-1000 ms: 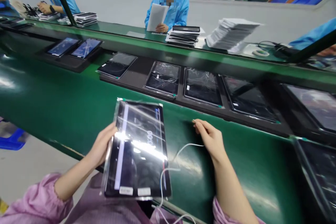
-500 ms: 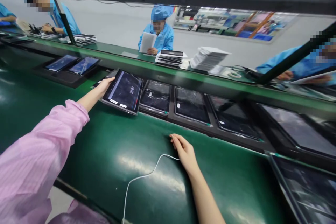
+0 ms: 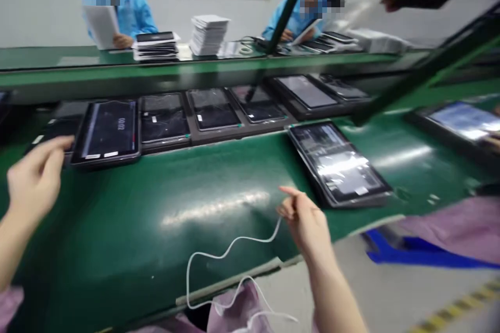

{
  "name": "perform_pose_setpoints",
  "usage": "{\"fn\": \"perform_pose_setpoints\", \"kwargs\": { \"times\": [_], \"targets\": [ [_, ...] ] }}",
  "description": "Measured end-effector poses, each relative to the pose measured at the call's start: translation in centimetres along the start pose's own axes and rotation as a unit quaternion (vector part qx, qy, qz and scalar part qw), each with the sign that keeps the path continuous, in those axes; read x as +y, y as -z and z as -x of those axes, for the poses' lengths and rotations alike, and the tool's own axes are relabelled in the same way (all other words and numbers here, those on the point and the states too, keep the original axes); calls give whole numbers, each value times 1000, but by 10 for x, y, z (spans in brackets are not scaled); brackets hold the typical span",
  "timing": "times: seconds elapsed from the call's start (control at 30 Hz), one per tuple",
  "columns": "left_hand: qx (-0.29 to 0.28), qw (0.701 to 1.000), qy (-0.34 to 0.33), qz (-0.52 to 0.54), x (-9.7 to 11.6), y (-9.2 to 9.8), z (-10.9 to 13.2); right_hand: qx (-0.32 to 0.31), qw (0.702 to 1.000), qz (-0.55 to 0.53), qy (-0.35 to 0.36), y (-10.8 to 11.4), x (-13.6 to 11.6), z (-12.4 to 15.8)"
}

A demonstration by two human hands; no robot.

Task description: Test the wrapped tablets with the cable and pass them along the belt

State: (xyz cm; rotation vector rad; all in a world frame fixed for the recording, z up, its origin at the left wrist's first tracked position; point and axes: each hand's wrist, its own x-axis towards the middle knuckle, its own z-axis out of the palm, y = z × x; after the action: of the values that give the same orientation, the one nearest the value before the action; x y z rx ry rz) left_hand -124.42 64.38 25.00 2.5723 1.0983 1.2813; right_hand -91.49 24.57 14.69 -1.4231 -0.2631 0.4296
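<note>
My left hand is beside the left edge of a tablet whose lit screen reads 00:02. Its fingers are a little apart and seem to hold nothing; a small gap shows between them and the tablet. That tablet lies at the left end of the row, partly over another dark tablet. My right hand is above the green bench, its fingers curled on a white cable and the index finger pointing out. The cable droops over the bench's near edge to my lap. The cable's end is hidden in the fingers.
Film-covered tablets lie in black trays along the far side. Another tablet sits right of my right hand. A slanted green post crosses the right side. Beyond, people in blue work near paper stacks.
My view has swung right. The lit tablet has gone from tilted in my left hand to lying down, and my left hand has come off it. My right hand keeps the cable.
</note>
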Motion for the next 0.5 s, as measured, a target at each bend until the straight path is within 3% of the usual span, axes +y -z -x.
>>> {"fn": "perform_pose_setpoints", "kwargs": {
  "times": [0.1,0.2,0.33,0.5],
  "targets": [
    [-6,993,-97,61,0,-5,84,218,968,-91,-88,73,-14,14],
    [-10,992,-95,80,-2,-12,133,311,939,-88,-118,119,-20,7],
    [-39,995,-49,74,0,-13,142,317,931,-69,-167,141,-16,-25],
    [-64,989,-117,58,-6,-11,138,344,925,-56,-151,159,-16,-55]
  ]
}}
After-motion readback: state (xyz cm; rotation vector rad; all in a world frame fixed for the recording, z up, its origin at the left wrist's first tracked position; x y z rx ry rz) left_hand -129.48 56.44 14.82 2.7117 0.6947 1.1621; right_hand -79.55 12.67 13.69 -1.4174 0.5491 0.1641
